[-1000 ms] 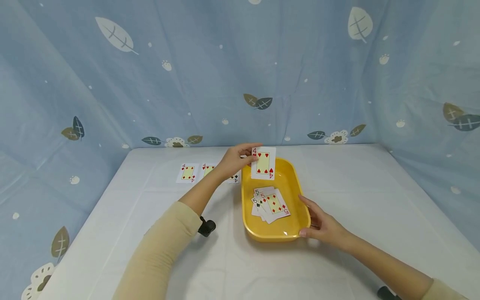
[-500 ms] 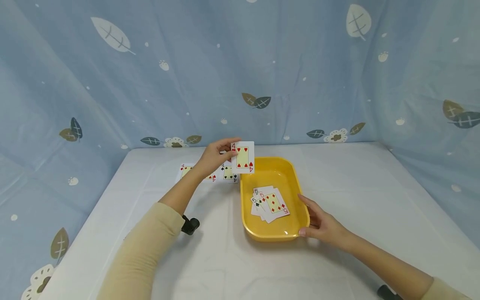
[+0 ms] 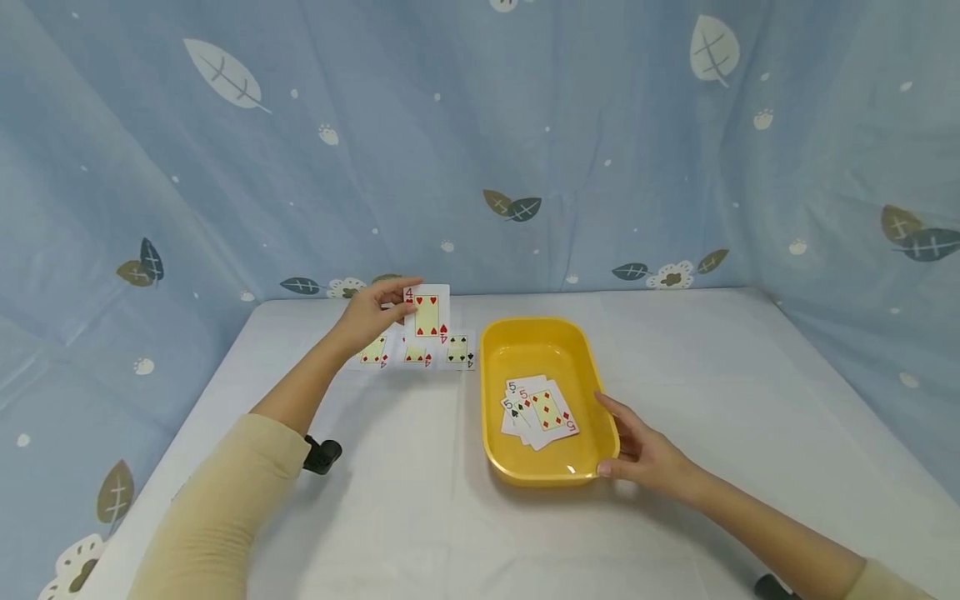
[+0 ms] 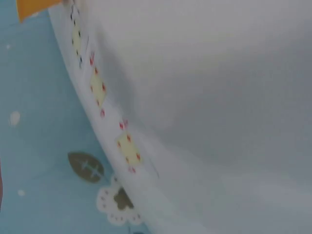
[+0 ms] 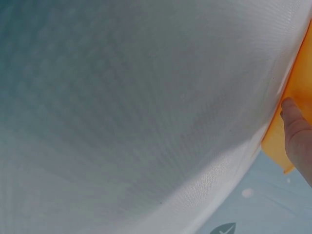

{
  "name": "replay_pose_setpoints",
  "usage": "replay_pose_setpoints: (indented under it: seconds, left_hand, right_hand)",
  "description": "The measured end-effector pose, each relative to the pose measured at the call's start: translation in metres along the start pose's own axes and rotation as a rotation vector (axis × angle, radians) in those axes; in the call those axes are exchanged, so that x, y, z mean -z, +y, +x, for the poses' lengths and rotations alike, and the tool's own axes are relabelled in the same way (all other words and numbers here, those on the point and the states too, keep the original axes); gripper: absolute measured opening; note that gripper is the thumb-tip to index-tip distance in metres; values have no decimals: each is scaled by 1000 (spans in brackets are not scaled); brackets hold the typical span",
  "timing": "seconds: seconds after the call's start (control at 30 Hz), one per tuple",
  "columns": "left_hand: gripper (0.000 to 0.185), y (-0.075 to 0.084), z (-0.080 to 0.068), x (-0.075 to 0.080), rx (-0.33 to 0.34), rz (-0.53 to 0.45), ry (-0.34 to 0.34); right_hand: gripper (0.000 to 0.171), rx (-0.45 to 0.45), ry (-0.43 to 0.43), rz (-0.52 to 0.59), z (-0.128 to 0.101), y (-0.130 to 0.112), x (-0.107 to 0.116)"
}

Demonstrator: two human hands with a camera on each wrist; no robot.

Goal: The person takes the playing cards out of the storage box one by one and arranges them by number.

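Four of hearts (image 3: 432, 317) pinched by left hand (image 3: 371, 315); right hand (image 3: 651, 452) grips yellow tray (image 3: 536, 358).

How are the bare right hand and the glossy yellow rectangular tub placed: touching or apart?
Touching. The head view shows the right hand with its thumb and forefinger on the rim of the yellow tub.

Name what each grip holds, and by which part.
Left grip: four of hearts, by its upper left edge. Right grip: yellow tub, by its near right corner.

A 4 stands on the raised hearts card (image 3: 427, 317) and the lined-up cards (image 3: 416, 356), 5 on the overlapping cards (image 3: 547, 410).
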State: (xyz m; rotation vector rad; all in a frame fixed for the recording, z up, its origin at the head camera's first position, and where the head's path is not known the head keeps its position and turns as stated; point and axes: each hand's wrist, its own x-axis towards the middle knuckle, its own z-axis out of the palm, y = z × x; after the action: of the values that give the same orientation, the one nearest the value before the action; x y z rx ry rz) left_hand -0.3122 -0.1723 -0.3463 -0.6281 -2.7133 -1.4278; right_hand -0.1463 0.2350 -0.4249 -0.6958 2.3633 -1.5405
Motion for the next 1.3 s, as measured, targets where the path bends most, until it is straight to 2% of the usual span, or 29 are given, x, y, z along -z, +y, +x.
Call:
replay_pose_setpoints:
  seconds: [0.33, 0.53, 0.7, 0.97, 1.3]
  left_hand:
    - [48, -10, -17, 44, 75, 62, 87]
    - [46, -21, -26, 64, 95, 92, 151]
    - [47, -32, -35, 76, 80, 116, 162]
    - [46, -45, -53, 92, 118, 147, 167]
    - [46, -56, -56, 102, 176, 194, 146]
  right_hand:
    - [87, -3, 9, -11, 0, 0, -1]
    - [87, 6, 9, -19, 1, -1, -1]
    - [86, 14, 13, -17, 0, 0, -2]
    - [86, 20, -7, 37, 1, 3, -4]
    - [87, 19, 27, -18, 0, 1, -2]
